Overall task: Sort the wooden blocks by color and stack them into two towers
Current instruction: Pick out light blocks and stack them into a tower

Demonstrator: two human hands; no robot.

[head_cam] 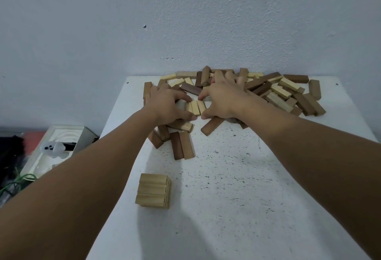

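I see three pale blocks [195, 107] pressed side by side between my left hand [167, 105] and right hand [222, 100], fingers curled around them, near the worktop's [247, 197] far edge. Mixed loose blocks [288, 94] sprawl behind. A short pale tower [153, 190] stands near the left edge. Off-worktop, a white box [61, 146], contents unclear.

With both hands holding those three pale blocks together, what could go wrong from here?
1. The three pale blocks are only squeezed between the left hand and right hand; if the grip loosens during lifting, the middle one may drop out.
2. Loose brown blocks lie between the hands and the started tower, so a low carry could knock them.
3. The tower stands near the table edge; a bump may push it off.
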